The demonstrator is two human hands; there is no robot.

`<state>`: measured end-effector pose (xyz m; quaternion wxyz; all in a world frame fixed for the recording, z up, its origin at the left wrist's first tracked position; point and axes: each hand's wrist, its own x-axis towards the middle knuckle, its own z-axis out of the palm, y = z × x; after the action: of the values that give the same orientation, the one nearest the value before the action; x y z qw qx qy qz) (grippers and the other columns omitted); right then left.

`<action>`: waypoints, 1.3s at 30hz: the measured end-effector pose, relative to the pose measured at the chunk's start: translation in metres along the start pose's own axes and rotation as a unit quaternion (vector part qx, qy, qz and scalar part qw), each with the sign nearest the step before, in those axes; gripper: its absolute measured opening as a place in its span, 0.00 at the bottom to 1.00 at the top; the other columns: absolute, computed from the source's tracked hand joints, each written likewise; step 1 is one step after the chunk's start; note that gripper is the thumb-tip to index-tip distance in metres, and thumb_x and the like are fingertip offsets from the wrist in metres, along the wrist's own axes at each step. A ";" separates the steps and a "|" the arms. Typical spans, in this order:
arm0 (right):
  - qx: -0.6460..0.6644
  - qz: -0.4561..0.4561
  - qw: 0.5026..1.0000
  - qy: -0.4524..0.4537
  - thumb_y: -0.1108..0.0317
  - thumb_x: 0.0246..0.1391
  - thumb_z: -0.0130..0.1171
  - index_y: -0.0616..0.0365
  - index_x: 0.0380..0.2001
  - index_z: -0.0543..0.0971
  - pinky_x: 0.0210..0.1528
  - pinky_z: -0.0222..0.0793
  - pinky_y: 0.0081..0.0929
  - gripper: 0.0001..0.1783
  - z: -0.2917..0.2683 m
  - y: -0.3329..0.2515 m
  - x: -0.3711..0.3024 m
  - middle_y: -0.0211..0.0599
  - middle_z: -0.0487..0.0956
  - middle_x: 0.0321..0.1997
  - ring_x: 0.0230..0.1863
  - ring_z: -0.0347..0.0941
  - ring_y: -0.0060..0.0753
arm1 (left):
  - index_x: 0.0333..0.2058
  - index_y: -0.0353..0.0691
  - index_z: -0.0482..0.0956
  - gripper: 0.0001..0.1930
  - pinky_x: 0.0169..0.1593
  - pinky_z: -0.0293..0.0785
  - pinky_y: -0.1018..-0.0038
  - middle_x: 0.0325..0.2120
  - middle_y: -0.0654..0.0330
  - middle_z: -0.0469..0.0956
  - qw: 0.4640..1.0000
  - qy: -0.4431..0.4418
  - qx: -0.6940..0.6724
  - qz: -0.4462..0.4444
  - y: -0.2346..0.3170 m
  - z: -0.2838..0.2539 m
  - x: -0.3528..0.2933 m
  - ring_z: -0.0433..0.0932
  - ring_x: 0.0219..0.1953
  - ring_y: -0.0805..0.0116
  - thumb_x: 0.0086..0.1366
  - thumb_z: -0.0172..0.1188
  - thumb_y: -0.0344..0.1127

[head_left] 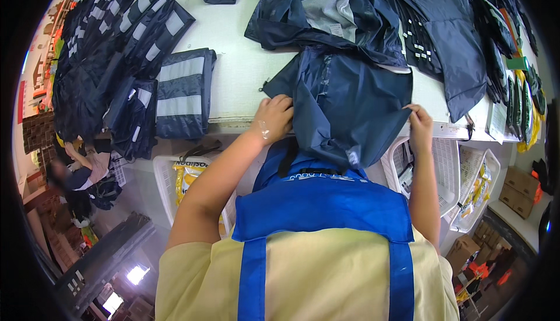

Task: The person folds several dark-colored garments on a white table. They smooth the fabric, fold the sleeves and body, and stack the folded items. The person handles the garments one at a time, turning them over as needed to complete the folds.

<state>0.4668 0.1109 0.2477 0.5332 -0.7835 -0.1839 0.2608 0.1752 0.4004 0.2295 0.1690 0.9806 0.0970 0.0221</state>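
A navy rain jacket (350, 99) lies on the white table, its near part hanging over the edge towards my apron. This loose part looks like a hood, with a seam down it and a small cord end at its left corner. My left hand (274, 118) is closed at the left edge of the fabric, fingertips partly hidden by the folds. A clear patch of tape or film sticks to that wrist. My right hand (420, 125) pinches the right corner between thumb and fingers. Grey mesh lining (331, 14) shows in the jacket's far part.
Folded navy garments with reflective strips (184, 93) are piled on the left; more navy garments (455, 46) lie on the right. Below the table edge stand white plastic baskets (165, 189) with yellow packages. A person (87, 169) sits at the far left. Cardboard boxes (519, 189) stand at right.
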 end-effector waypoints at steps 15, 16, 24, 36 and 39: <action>-0.271 -0.220 0.919 -0.183 0.60 0.38 0.72 0.56 0.53 0.73 0.67 0.48 0.56 0.36 0.092 -0.050 -0.086 0.44 0.73 0.56 0.66 0.58 0.56 | 0.41 0.39 0.70 0.16 0.49 0.69 0.68 0.35 0.54 0.72 0.977 0.041 -0.209 -0.005 -0.024 -0.046 0.007 0.73 0.43 0.56 0.52 0.60 0.27; -0.296 -0.205 0.919 -0.162 0.59 0.36 0.73 0.55 0.59 0.66 0.67 0.42 0.60 0.44 0.092 -0.049 -0.084 0.44 0.66 0.62 0.69 0.50 0.57 | 0.41 0.39 0.70 0.18 0.49 0.69 0.68 0.35 0.55 0.72 0.985 0.069 -0.153 0.046 -0.020 -0.048 0.011 0.72 0.43 0.55 0.50 0.61 0.26; -0.221 -0.396 0.891 -0.006 0.72 0.37 0.69 0.58 0.38 0.73 0.42 0.63 0.39 0.21 0.119 -0.055 -0.083 0.43 0.74 0.38 0.40 0.70 0.45 | 0.41 0.41 0.75 0.20 0.45 0.71 0.63 0.38 0.54 0.75 0.996 0.030 -0.078 0.041 -0.036 -0.051 0.024 0.73 0.42 0.52 0.46 0.60 0.21; -0.307 -0.341 0.887 -0.060 0.71 0.45 0.61 0.55 0.33 0.77 0.52 0.64 0.45 0.09 0.115 -0.078 -0.056 0.37 0.77 0.38 0.47 0.71 0.44 | 0.34 0.32 0.77 0.07 0.42 0.71 0.74 0.36 0.56 0.78 0.958 -0.113 -0.260 0.039 -0.053 -0.098 0.059 0.75 0.35 0.65 0.63 0.55 0.31; -0.253 -0.316 0.890 -0.211 0.70 0.47 0.61 0.55 0.32 0.77 0.49 0.66 0.44 0.07 0.094 -0.089 -0.077 0.38 0.78 0.35 0.43 0.74 0.44 | 0.29 0.31 0.77 0.10 0.40 0.69 0.75 0.33 0.58 0.76 0.960 -0.024 -0.279 -0.028 -0.093 -0.098 0.054 0.74 0.35 0.67 0.63 0.56 0.34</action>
<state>0.3474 0.1694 0.3192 0.3196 -0.7187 -0.5899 0.1826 0.2036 0.5291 0.2911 0.4383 0.8918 0.1107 0.0201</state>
